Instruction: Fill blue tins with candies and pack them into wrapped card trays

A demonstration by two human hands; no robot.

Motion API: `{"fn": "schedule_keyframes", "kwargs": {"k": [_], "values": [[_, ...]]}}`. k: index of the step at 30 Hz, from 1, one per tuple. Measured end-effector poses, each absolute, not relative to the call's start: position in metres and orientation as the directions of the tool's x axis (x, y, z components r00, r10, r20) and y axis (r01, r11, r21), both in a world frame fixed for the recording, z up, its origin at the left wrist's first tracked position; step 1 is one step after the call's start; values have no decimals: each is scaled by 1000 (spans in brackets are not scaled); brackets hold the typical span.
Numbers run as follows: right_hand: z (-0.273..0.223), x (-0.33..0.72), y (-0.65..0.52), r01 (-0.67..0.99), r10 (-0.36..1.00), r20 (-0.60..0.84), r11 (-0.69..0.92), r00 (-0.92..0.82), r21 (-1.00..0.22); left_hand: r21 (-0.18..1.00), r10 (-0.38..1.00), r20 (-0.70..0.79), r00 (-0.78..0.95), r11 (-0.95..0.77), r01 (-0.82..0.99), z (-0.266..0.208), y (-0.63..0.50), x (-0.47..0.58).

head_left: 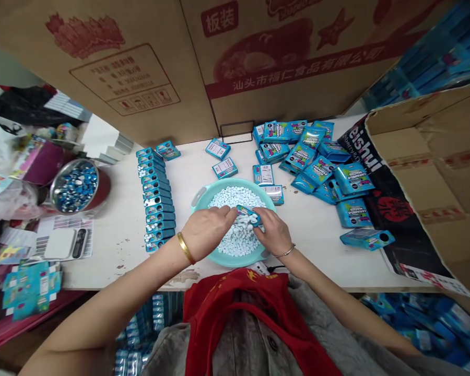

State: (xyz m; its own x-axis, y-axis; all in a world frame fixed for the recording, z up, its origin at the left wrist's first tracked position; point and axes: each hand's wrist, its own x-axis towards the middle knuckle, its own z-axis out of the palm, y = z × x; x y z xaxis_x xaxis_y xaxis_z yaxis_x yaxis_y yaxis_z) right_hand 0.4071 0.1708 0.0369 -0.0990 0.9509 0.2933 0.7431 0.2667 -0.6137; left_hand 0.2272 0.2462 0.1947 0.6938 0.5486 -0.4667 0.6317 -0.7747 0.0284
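Note:
A teal plastic basin (204,202) full of small white candies (237,245) stands in front of me. Above the candies, my right hand (274,233) grips a small blue candy box (243,210), with white candies showing at its right end. My left hand (209,228) is closed, its fingertips pinched at the box's left end; part of the box is hidden by the fingers. Left of the basin runs a column of upright blue boxes (159,209), several with white candies at their open ends. Behind the basin lie loose blue boxes (225,168).
A heap of blue boxes (312,167) covers the back right, beside an open cardboard carton (426,167). Large cartons (141,68) wall off the back. At left are a metal pot (97,183) of blue wrapped pieces and a white scale (60,244).

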Motion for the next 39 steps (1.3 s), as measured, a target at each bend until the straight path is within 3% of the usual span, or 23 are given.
{"fn": "schedule_keyframes", "kwargs": {"k": [5, 11, 15, 18, 21, 26, 32, 36, 39], "values": [[34, 406, 172, 736, 948, 302, 278, -104, -618, -32, 550, -489, 677, -787, 617, 202, 241, 241], [26, 407, 172, 718, 949, 298, 281, -106, -637, 22, 523, -336, 783, -827, 561, 182, 247, 216], [20, 412, 171, 710, 953, 285, 272, -104, -650, 101, 665, -244, 706, -706, 701, 126, 259, 175], [19, 418, 171, 694, 962, 265, 237, -68, -680, 147, 757, -352, 550, -536, 831, 66, 260, 158], [23, 424, 171, 669, 972, 235, 171, 6, -724, 229, 705, -454, 545, -499, 836, 11, 249, 168], [35, 432, 176, 646, 967, 234, 116, 99, -754, 429, 616, -426, 663, -507, 747, -36, 221, 217], [40, 437, 180, 654, 954, 263, 106, 146, -749, 598, 590, -358, 724, -450, 663, -16, 216, 214], [34, 436, 177, 665, 966, 229, 94, 118, -741, 681, 599, -235, 766, -461, 569, 40, 225, 183], [30, 430, 174, 687, 975, 217, 121, 55, -717, 642, 605, -194, 772, -517, 566, 87, 234, 173]]}}
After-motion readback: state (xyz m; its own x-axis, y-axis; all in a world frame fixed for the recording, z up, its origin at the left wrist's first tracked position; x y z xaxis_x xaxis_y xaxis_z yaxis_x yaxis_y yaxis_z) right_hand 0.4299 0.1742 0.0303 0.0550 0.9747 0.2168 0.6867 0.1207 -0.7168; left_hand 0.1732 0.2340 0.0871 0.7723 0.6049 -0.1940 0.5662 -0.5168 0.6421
